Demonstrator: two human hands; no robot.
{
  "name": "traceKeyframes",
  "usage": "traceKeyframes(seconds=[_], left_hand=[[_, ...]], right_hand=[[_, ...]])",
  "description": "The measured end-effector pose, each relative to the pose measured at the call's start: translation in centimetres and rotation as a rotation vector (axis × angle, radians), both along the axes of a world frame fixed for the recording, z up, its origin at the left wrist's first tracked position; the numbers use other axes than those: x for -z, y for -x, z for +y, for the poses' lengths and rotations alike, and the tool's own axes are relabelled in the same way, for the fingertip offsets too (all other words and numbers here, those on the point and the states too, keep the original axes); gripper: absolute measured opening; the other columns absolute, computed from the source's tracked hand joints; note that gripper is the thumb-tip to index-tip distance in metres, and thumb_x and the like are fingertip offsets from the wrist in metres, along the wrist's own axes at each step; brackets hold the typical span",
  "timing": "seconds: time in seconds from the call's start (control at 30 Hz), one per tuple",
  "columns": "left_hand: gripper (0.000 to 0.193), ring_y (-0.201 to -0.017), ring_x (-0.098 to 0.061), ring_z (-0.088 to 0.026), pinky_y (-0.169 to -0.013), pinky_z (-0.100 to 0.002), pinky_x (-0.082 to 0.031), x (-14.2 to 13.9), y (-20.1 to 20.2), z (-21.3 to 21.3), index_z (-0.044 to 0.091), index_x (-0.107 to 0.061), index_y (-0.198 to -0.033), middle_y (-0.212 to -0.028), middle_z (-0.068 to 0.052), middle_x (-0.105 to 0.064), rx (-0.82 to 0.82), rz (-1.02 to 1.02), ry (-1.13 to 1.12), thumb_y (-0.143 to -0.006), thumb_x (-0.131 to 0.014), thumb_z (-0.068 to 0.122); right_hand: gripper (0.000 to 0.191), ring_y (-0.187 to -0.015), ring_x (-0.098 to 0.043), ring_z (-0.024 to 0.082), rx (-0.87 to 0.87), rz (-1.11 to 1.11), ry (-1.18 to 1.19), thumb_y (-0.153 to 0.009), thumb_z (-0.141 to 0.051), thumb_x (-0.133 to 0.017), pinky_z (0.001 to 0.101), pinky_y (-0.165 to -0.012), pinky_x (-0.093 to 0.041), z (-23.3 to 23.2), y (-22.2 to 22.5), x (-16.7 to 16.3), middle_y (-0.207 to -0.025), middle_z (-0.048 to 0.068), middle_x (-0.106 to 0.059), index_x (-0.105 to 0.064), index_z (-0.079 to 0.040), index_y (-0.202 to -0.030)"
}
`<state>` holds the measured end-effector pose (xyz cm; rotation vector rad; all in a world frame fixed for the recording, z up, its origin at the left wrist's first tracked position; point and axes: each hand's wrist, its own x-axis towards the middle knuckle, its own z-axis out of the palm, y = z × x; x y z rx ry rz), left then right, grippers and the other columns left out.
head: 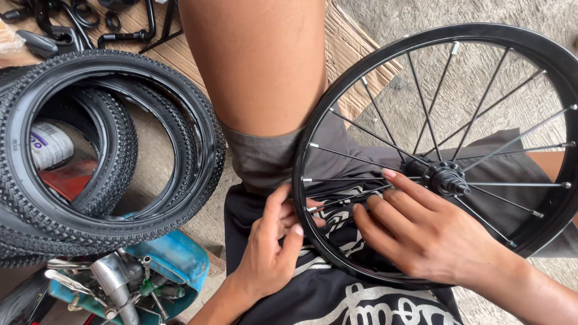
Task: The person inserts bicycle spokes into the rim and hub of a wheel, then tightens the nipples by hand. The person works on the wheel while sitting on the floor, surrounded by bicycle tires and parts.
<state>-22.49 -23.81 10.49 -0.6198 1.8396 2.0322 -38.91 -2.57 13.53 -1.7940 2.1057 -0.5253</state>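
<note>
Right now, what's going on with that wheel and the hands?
A person sits with a black spoked bicycle wheel resting across their lap. The left hand grips the rim at its lower left edge, while the right hand lies over the spokes, fingertips reaching between them near the hub. To the left, knobby tyres are stacked on the ground, with a blue toolbox of tools below them.

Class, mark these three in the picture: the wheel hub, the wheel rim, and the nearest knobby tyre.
wheel hub (444,178), head view, on its black centre body.
wheel rim (299,180), head view, on its left edge.
knobby tyre (208,129), head view, on its right tread.
</note>
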Motion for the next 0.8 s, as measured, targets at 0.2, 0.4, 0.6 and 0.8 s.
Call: traceKeyframes(seconds=[0.2, 0.4, 0.6, 0.8], left_hand=[[0.055, -0.087, -0.077, -0.022, -0.082, -0.033, -0.061, -1.3, 4.3, -0.6, -0.002, -0.039, -0.155, -0.122, -0.018, -0.071, 0.137, 0.074, 0.156, -0.1, -0.038, -0.004], [0.063, -0.089, -0.073, -0.035, -0.08, -0.041, -0.058, -2.7, 10.3, -1.0, -0.003, -0.043, -0.153, -0.114, -0.025, -0.071, 0.473, 0.246, 0.343, -0.091, -0.051, -0.004], [0.04, -0.082, -0.073, -0.037, -0.072, -0.049, -0.057, -6.7, 19.1, 0.5, -0.001, -0.054, -0.137, -0.094, -0.021, -0.07, 1.254, -0.01, 0.745, -0.102, -0.054, 0.019], [0.027, -0.095, -0.069, -0.028, -0.08, -0.041, -0.056, -8.8, 33.6, 6.4, 0.0, -0.064, -0.124, -0.101, -0.015, -0.068, 1.32, 0.988, 1.526, -0.097, -0.061, 0.007]], right_hand=[[0.045, -0.085, -0.067, 0.022, 0.052, -0.04, -0.008, -0.073, -0.017, -0.06, 0.0529, -0.104, -0.049, 1.6, 0.1, -1.5, -0.09, 0.008, -0.063, -0.067, 0.001, -0.113], [0.046, -0.087, -0.066, 0.019, 0.239, -0.051, -0.074, -0.076, -0.015, -0.059, 0.0528, -0.106, -0.048, 4.2, -1.6, -1.1, -0.094, 0.006, -0.063, -0.066, -0.001, -0.118], [0.039, -0.087, -0.066, 0.019, 0.382, -0.019, 0.095, -0.079, -0.016, -0.06, 0.0515, -0.104, -0.049, 5.8, -0.8, 0.1, -0.095, 0.007, -0.063, -0.066, -0.002, -0.116], [0.042, -0.087, -0.067, 0.022, 0.397, -0.104, 0.176, -0.08, -0.017, -0.06, 0.0522, -0.106, -0.048, 7.8, 1.0, 1.9, -0.091, 0.007, -0.06, -0.066, 0.004, -0.116]])
